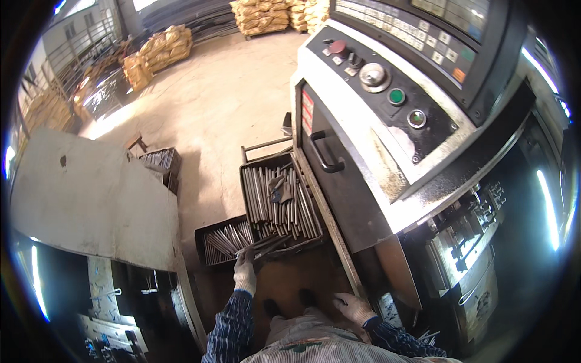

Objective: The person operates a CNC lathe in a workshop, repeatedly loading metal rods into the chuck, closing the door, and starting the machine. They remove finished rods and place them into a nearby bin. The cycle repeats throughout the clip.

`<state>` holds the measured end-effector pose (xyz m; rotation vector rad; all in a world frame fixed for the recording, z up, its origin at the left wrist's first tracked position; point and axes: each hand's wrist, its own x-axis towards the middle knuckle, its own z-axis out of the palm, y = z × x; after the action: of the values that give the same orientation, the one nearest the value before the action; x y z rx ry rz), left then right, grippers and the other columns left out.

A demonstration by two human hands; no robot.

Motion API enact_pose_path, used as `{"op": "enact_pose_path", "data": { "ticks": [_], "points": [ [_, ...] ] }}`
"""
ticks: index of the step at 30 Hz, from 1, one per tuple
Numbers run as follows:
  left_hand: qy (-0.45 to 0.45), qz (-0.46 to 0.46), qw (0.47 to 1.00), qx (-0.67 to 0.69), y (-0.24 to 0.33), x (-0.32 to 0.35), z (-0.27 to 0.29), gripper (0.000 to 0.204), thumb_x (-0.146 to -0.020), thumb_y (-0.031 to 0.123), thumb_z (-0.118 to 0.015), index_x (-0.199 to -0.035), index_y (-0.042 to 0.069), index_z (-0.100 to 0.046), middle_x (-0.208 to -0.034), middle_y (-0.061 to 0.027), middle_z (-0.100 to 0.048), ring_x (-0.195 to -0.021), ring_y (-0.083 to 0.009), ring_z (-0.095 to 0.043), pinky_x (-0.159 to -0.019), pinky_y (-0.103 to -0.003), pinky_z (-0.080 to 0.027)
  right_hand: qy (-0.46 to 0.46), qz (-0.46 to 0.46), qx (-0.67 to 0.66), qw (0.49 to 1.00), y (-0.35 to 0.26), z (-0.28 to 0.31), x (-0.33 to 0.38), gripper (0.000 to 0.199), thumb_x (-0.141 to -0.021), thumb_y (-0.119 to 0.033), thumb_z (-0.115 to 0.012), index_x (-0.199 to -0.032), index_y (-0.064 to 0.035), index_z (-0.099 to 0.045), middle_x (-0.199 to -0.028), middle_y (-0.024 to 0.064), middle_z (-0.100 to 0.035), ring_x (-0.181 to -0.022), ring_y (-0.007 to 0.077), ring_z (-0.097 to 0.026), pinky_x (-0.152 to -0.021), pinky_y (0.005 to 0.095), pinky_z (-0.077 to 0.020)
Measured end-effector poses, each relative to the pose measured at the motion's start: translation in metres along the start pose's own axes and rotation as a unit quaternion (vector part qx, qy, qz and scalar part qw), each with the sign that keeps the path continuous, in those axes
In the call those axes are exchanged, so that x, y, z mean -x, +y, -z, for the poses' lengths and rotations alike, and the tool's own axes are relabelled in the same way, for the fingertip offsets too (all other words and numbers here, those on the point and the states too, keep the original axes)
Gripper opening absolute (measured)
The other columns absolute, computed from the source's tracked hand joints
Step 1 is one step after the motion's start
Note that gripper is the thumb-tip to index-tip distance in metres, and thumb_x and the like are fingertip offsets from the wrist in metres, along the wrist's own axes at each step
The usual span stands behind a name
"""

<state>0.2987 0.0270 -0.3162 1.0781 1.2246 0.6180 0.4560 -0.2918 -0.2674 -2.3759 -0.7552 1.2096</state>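
Note:
My left hand [244,275], in a pale knit glove, reaches to the near edge of a shallow dark bin [203,257]. Thin metal rods [229,241] lie loosely in that bin. The fingers are drawn together beside the rod ends; what they hold, if anything, is too small to make out. Just beyond stands a larger dark crate [244,181] filled with thicker metal rods [260,196], with a crumpled grey glove [280,189] on top. My right hand [355,308], also gloved, hangs low beside the machine, its fingers apart and nothing visible in them.
A machine with a control panel [387,91] and a black-handled door [339,187] rises on the right. To the left stands another machine's pale cover [97,199]. A small crate of rods [162,160] sits on the floor behind it. Yellow sacks [166,48] are stacked farther off.

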Motion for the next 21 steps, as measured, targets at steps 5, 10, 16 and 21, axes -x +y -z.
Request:
{"op": "enact_pose_path", "data": {
  "ticks": [5, 10, 16, 21],
  "points": [
    [0.025, 0.028, 0.999, 0.006, -0.011, 0.021, 0.03, 0.045, -0.102, 0.041, -0.065, -0.128, 0.004, -0.067, -0.112, -0.0025, -0.07, -0.099, -0.0123, -0.063, -0.088, -0.027, -0.05, 0.036, 0.014, -0.007, 0.999, 0.017, -0.007, 0.001, 0.048, -0.098, -0.045, -0.059, -0.135, -0.0141, -0.063, -0.131, 0.0135, -0.067, -0.121, 0.0346, -0.062, -0.102, 0.0417, -0.05],
    [0.094, -0.1, 0.99, -0.018, -0.022, 0.062, 0.076, 0.027, -0.102, 0.017, -0.06, -0.123, 0.002, -0.068, -0.116, -0.0081, -0.069, -0.101, -0.0198, -0.067, -0.091, -0.031, -0.053, 0.207, 0.023, 0.031, 0.978, 0.042, -0.011, -0.008, 0.043, -0.095, -0.041, -0.064, -0.126, -0.0125, -0.068, -0.12, 0.0121, -0.072, -0.11, 0.0332, -0.068, -0.095, 0.0419, -0.0536],
    [0.389, -0.105, 0.773, -0.491, -0.218, 0.037, 0.248, 0.047, -0.094, 0.017, -0.062, -0.137, -0.001, -0.056, -0.126, -0.0225, -0.066, -0.112, -0.04, -0.065, -0.097, -0.044, -0.053, 0.403, -0.015, 0.034, 0.914, 0.094, -0.017, -0.013, 0.041, -0.098, -0.047, -0.056, -0.12, -0.0156, -0.071, -0.111, 0.0156, -0.073, -0.099, 0.0384, -0.069, -0.088, 0.0452, -0.0555],
    [0.142, 0.265, 0.767, -0.568, -0.265, 0.038, 0.336, 0.062, -0.09, 0.027, -0.066, -0.142, -0.002, -0.049, -0.137, -0.025, -0.06, -0.122, -0.0413, -0.061, -0.105, -0.044, -0.049, 0.423, -0.072, 0.073, 0.9, 0.17, -0.029, -0.03, 0.037, -0.097, -0.04, -0.057, -0.09, -0.0066, -0.073, -0.095, 0.0216, -0.072, -0.09, 0.0402, -0.07, -0.078, 0.0484, -0.0563]
  ]
}}
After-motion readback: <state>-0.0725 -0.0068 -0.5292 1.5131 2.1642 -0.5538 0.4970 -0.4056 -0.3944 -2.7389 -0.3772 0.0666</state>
